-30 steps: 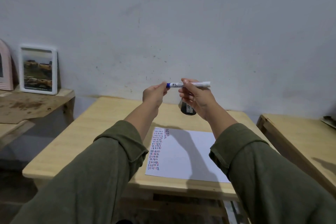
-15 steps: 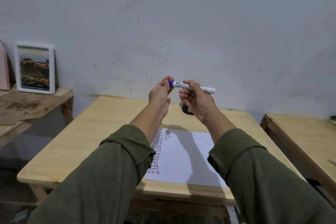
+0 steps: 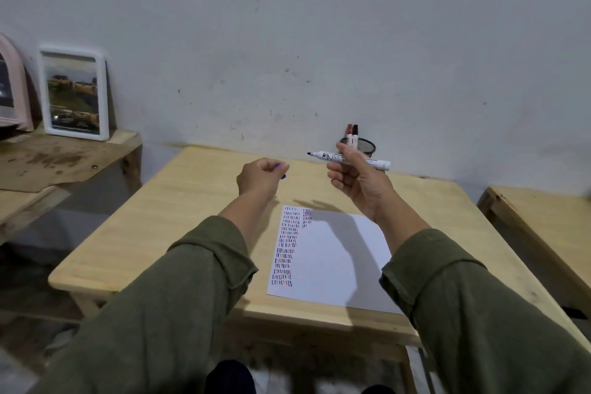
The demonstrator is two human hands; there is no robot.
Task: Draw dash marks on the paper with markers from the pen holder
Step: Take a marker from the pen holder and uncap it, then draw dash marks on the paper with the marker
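Observation:
My right hand [image 3: 358,179] holds a white marker [image 3: 332,157] level above the table, its bare dark tip pointing left. My left hand [image 3: 260,177] is closed around the marker's blue cap [image 3: 281,171], of which only bits show between the fingers. The two hands are apart. Below them a white sheet of paper [image 3: 339,259] lies on the wooden table [image 3: 166,217], with columns of short blue, red and black dashes down its left side. Behind my right hand stands a dark mesh pen holder [image 3: 366,145] with two markers [image 3: 352,133] in it.
A white-framed photo [image 3: 74,91] and a pink object [image 3: 12,86] lean on the wall on a worn side shelf [image 3: 48,160] at the left. A second wooden table [image 3: 543,221] stands to the right. The grey wall runs along the table's far edge.
The blue cap has come off the marker. My left hand drew away to the left with it, and the tip now shows bare. The camera has tilted down a little.

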